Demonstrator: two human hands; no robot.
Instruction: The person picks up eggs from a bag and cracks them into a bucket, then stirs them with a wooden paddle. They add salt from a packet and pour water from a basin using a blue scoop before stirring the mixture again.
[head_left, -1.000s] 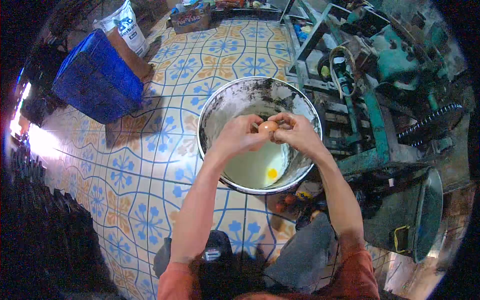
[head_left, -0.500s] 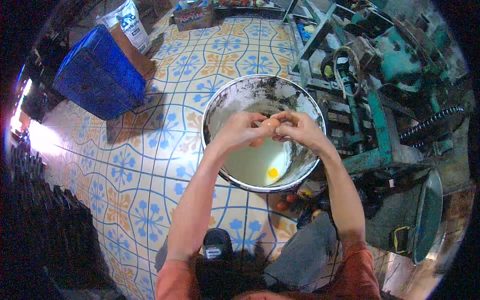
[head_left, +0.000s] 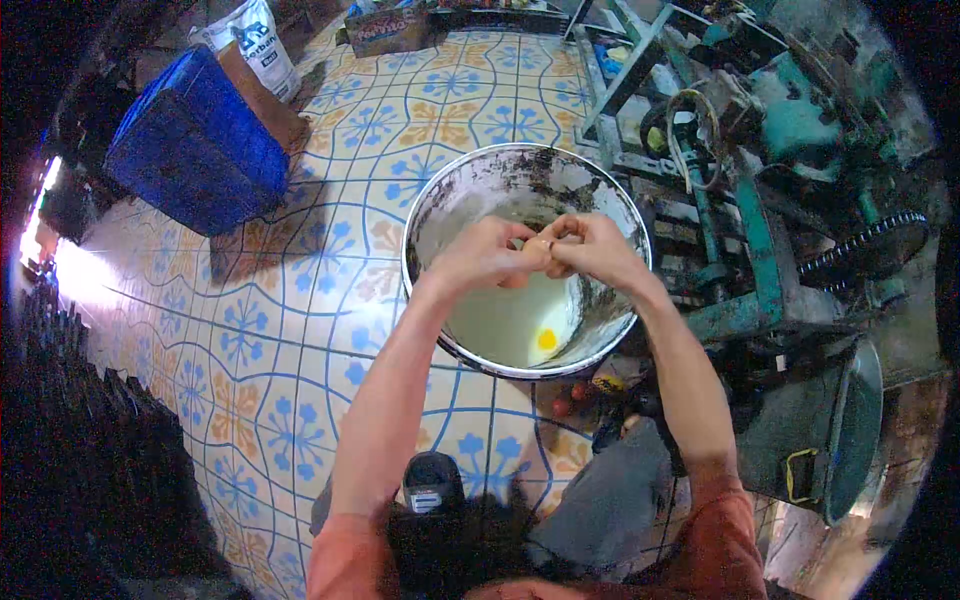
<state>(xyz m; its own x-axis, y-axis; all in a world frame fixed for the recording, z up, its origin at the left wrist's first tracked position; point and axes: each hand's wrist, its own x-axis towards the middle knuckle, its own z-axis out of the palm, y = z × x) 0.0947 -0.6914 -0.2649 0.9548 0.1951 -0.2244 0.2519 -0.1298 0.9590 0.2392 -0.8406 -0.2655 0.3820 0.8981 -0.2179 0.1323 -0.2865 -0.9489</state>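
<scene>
My left hand point(head_left: 482, 257) and my right hand point(head_left: 597, 250) meet over a large metal bowl point(head_left: 455, 195) on the tiled floor. Together they grip a brown egg point(head_left: 541, 246), of which only a sliver shows between the fingertips. Pale liquid with one yellow yolk point(head_left: 546, 339) lies in the bottom of the bowl, below the hands. The bowl's inner wall is smeared with white and dark residue.
A green metal machine point(head_left: 760, 170) with gears and cables stands right of the bowl. A blue crate point(head_left: 195, 150) and a white sack point(head_left: 255, 45) sit at the far left. A cardboard box point(head_left: 385, 28) lies at the back. A metal drum point(head_left: 820, 430) sits at lower right.
The fingers of both hands have closed further around the egg, so less of it shows. The hands stay over the bowl; the view shifted slightly.
</scene>
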